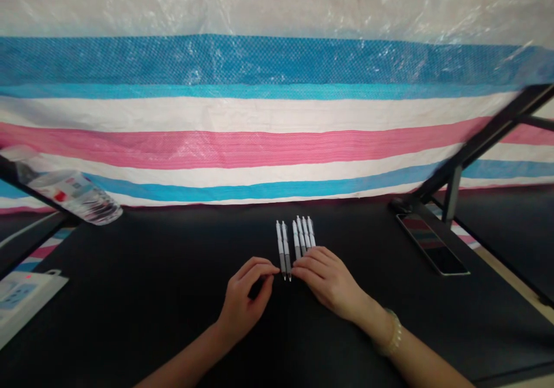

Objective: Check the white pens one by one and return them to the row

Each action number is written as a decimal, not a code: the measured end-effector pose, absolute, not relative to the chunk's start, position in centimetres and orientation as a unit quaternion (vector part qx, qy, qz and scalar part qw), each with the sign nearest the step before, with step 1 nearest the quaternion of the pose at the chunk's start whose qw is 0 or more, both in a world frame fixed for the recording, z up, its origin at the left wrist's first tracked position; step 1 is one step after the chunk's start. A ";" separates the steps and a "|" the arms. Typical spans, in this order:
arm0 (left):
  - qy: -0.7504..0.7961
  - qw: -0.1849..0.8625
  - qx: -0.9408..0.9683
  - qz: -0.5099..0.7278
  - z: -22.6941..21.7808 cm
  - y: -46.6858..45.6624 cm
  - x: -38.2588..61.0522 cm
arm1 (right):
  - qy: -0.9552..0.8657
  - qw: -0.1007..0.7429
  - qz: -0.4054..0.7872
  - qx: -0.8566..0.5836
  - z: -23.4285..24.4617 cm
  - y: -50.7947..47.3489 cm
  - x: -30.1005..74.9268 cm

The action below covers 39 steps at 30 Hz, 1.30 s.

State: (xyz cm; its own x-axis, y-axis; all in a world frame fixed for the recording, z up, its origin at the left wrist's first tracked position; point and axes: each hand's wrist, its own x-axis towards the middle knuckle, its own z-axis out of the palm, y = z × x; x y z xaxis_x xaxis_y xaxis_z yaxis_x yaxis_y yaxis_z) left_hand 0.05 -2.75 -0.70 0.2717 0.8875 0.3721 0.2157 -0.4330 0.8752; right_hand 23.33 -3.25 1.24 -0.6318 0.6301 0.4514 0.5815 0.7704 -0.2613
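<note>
Covering the near ends of four pens, the right hand hid whether it gripped them; the left hand, thumb and forefinger together, sat beside two pens on the table.

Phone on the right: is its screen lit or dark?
Dark: the phone shows only reddish and bluish bands, apparently reflections of the striped sheet. Whether it is switched off, I cannot tell.

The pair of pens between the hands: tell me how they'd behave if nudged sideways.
The pair of pens would likely roll, since their barrels look slim and rounded. Their straight, narrow bodies suggest they are probably stiff and light.
</note>
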 end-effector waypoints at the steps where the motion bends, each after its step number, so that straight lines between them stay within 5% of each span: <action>1: 0.395 0.367 0.703 0.465 -0.6 -2.8 0.0 | -0.878 0.325 0.050 -0.349 1.3 -3.4 23.4; 6: 0.417 0.437 0.655 0.455 -0.2 -3.1 -0.2 | -0.625 0.619 0.068 -0.471 1.1 -4.4 23.1; 13: 0.405 0.651 0.481 0.425 -0.7 -2.5 0.3 | -0.494 0.731 0.189 -0.430 1.5 -6.6 21.2; 18: 0.351 0.750 0.352 0.437 -1.2 -1.7 0.1 | -0.512 0.645 0.392 -0.411 0.3 -8.4 19.1; 29: 0.330 0.775 0.342 0.418 -1.1 -1.5 0.4 | -0.277 0.361 0.845 -0.279 -2.8 -9.7 17.2; 39: 0.320 0.799 0.340 0.380 -1.6 -1.5 0.1 | -0.232 0.296 0.902 -0.211 -4.1 -10.2 17.1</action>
